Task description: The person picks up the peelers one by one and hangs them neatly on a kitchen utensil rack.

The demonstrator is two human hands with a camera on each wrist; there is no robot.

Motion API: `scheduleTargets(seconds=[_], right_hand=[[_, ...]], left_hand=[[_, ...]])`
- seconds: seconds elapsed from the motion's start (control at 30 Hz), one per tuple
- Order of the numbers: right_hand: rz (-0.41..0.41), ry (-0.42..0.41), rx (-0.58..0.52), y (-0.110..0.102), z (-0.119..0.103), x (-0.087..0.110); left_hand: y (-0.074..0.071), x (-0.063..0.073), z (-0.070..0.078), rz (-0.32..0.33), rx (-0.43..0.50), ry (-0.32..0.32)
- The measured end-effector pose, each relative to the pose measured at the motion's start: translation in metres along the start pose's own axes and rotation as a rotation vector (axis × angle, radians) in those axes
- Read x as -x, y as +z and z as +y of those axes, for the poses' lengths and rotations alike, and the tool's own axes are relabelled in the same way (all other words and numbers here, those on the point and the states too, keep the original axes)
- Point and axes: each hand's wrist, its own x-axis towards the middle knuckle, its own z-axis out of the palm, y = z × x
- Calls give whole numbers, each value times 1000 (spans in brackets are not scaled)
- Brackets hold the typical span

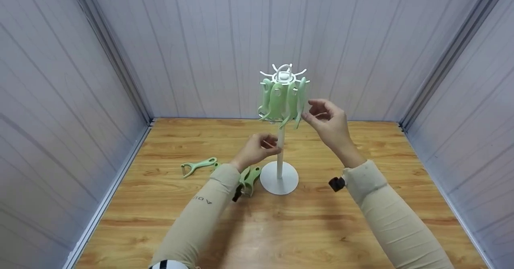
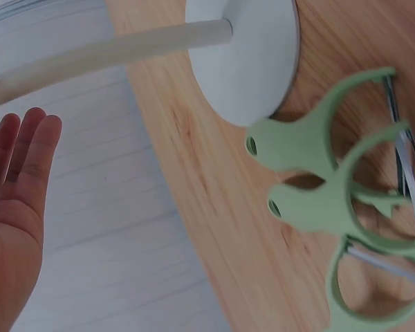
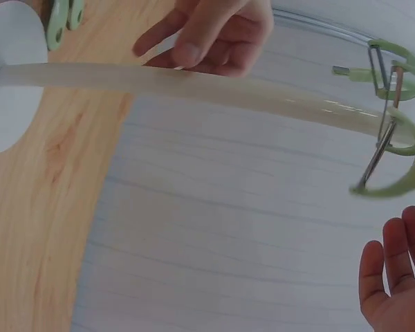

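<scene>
A white stand with a slim pole (image 1: 280, 162) and round base (image 1: 287, 184) bears several light green Y-shaped peelers (image 1: 276, 102), hung by their handle holes from its hooks. Beside the pole, partway up, is my left hand (image 1: 257, 149); its fingers look loosely bent, fingertips right at the pole. In the left wrist view those fingers (image 2: 38, 149) are nearly straight and grip nothing. My right hand (image 1: 331, 124) is at the right side of the hanging peelers, fingers relaxed, thumb tip close to the rightmost one. The right wrist view shows its fingers (image 3: 399, 259) just below a peeler's head (image 3: 401, 183).
Left of the base, more green peelers (image 2: 308, 207) lie in an overlapping group, partly behind my left forearm in the head view. A single peeler (image 1: 199, 164) lies farther left on the wooden tabletop (image 1: 160, 208). Pale panels (image 1: 209, 52) enclose the back and sides.
</scene>
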Motion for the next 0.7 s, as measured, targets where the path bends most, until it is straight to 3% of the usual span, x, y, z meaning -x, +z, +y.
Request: scheduleTargets(seconds=[0.4,0.7], right_hand=[[-39,62,19,6,37,26],[-65,123,-1,19,66,42]], left_hand=[[-35,28,-13,39,-66,-14],[-61,51,-23,22,-115,-100]])
